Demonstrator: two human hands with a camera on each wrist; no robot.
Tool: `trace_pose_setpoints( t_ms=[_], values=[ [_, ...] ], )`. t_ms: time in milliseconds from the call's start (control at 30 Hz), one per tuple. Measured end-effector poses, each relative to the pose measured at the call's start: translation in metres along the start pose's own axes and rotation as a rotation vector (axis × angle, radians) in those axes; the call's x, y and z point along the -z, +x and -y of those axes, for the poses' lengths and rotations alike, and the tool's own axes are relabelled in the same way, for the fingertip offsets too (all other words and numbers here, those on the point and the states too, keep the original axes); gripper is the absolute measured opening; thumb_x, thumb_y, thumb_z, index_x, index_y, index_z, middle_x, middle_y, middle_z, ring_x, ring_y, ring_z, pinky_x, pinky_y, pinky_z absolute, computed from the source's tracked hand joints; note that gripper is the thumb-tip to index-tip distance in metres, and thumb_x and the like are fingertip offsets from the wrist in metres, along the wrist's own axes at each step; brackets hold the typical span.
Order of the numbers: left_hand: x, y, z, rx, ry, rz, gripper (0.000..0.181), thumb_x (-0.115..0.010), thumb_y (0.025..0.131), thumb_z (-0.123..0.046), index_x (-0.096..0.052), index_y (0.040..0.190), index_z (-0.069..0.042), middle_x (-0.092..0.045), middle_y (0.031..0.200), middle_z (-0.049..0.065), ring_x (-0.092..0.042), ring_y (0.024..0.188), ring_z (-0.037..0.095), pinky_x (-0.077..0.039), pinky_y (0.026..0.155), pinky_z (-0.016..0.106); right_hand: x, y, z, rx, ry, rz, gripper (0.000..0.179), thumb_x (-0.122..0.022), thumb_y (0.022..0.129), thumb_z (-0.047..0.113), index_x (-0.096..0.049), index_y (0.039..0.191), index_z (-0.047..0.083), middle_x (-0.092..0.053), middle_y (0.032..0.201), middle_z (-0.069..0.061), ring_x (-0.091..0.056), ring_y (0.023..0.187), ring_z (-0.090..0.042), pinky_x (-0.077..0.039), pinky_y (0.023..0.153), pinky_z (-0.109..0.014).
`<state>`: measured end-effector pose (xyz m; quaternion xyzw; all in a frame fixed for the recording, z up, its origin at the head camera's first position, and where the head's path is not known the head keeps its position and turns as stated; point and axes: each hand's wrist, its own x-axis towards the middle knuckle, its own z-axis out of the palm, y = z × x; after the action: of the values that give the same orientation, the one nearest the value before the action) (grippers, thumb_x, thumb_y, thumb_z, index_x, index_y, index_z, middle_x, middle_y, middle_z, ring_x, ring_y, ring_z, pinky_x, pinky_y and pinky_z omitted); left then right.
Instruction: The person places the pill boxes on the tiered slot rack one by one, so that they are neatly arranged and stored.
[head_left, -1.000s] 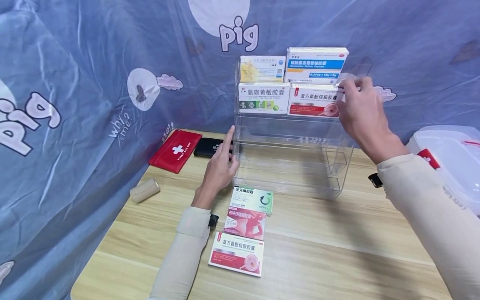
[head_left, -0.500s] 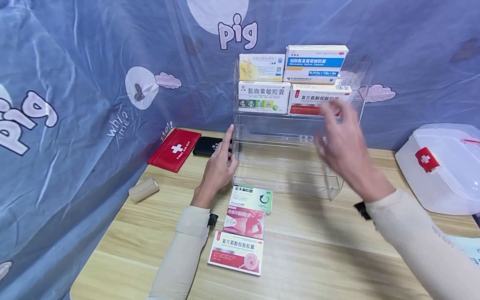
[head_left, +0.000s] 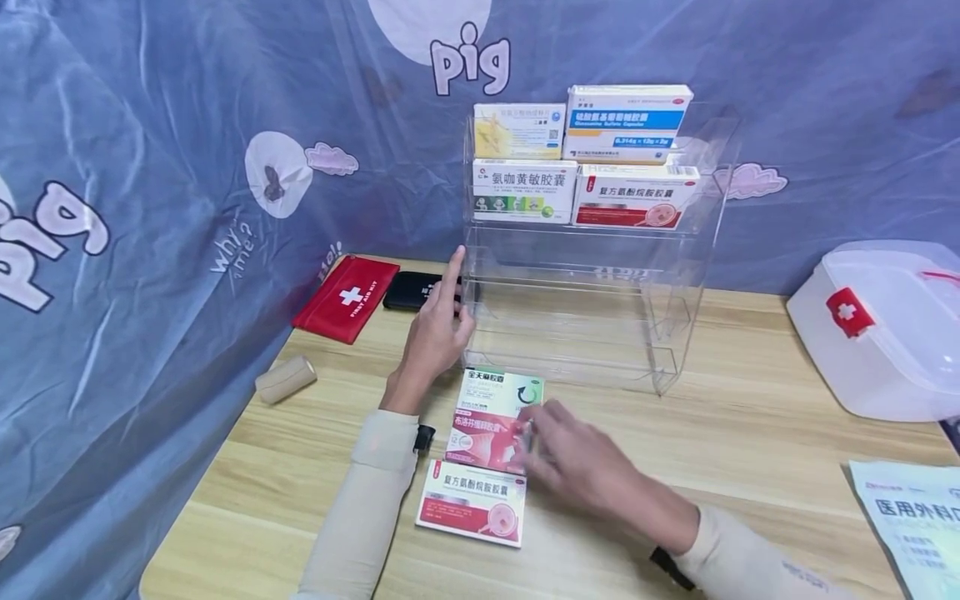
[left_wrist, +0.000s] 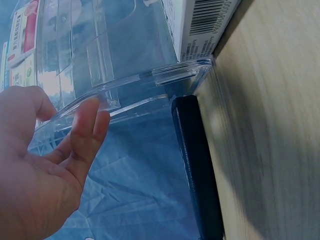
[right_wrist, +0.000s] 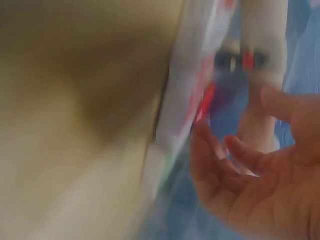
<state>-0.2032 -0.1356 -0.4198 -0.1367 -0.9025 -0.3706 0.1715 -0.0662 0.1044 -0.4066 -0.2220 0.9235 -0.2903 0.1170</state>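
My left hand [head_left: 435, 333] holds the left side panel of a clear tiered display rack [head_left: 570, 367], index finger extended along it. In the left wrist view, thumb and fingers lie either side of the panel's edge. Blurred, my right hand [head_left: 585, 458] is at the right edge of a pink medicine box [head_left: 483, 437], fingers apart and loosely bent; contact cannot be told. That box lies between a green-and-white medicine box [head_left: 495, 392] and a red-and-white medicine box [head_left: 472, 504]. Several medicine boxes, including another red-and-white box [head_left: 637, 196], stand on the rack's upper tiers.
A red first aid pouch [head_left: 347, 297], a black case [head_left: 408, 290] and a beige roll [head_left: 285, 380] lie left of the rack. At right stand a white lidded box [head_left: 840, 358] and a light-blue packet [head_left: 915, 517]. A blue printed cloth [head_left: 187, 125] hangs behind the table.
My right hand has left the red-and-white box on the rack and come down to the pink box on the table. The left hand has stayed at the rack's side.
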Motion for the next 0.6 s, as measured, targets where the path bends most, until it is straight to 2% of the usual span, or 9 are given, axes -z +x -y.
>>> trace_pose_setpoints(
  t_ms=[133, 267, 367, 467, 600],
  values=[
    [0.001, 0.0, 0.0, 0.0, 0.001, -0.004, 0.093, -0.058, 0.1, -0.002, -0.013, 0.174, -0.035, -0.064, 0.129, 0.016, -0.065, 0.095, 0.029, -0.058, 0.079, 0.047, -0.028, -0.013, 0.008, 0.001, -0.027, 0.105, 0.053, -0.082, 0.089, 0.051, -0.059, 0.124, 0.019, -0.054, 0.111, 0.002, -0.054, 0.078, -0.011, -0.047, 0.063, -0.026],
    [0.0, 0.0, 0.001, -0.009, 0.002, -0.004, 0.092, -0.058, 0.1, -0.002, -0.013, 0.174, -0.034, -0.064, 0.127, 0.016, -0.065, 0.094, 0.028, -0.058, 0.078, 0.046, -0.043, -0.022, 0.01, -0.013, -0.073, 0.115, 0.062, -0.09, 0.081, 0.051, -0.057, 0.124, 0.018, -0.048, 0.109, 0.001, -0.051, 0.078, -0.012, -0.044, 0.063, -0.026],
    [0.0, 0.001, 0.0, -0.013, -0.001, -0.002, 0.092, -0.058, 0.1, -0.002, -0.013, 0.174, -0.034, -0.063, 0.127, 0.017, -0.065, 0.093, 0.028, -0.058, 0.077, 0.046, -0.044, -0.027, 0.007, -0.052, -0.06, 0.109, 0.062, -0.093, 0.078, 0.045, -0.057, 0.12, 0.019, -0.049, 0.107, 0.002, -0.05, 0.08, -0.013, -0.045, 0.064, -0.027],
    [0.0, 0.0, 0.0, -0.014, -0.002, -0.001, 0.092, -0.058, 0.1, -0.002, -0.013, 0.174, -0.034, -0.063, 0.127, 0.017, -0.065, 0.093, 0.028, -0.058, 0.076, 0.045, -0.038, -0.034, 0.0, -0.104, -0.023, 0.112, 0.06, -0.093, 0.077, 0.044, -0.055, 0.118, 0.022, -0.054, 0.106, 0.005, -0.054, 0.083, -0.013, -0.05, 0.07, -0.031],
    [0.001, 0.0, 0.001, -0.012, 0.005, -0.004, 0.092, -0.058, 0.1, -0.002, -0.013, 0.174, -0.033, -0.064, 0.128, 0.017, -0.066, 0.094, 0.029, -0.058, 0.076, 0.045, -0.026, -0.045, -0.017, -0.142, -0.029, 0.097, 0.062, -0.092, 0.076, 0.046, -0.058, 0.123, 0.024, -0.061, 0.11, 0.007, -0.06, 0.091, -0.014, -0.056, 0.08, -0.04]
  ],
)
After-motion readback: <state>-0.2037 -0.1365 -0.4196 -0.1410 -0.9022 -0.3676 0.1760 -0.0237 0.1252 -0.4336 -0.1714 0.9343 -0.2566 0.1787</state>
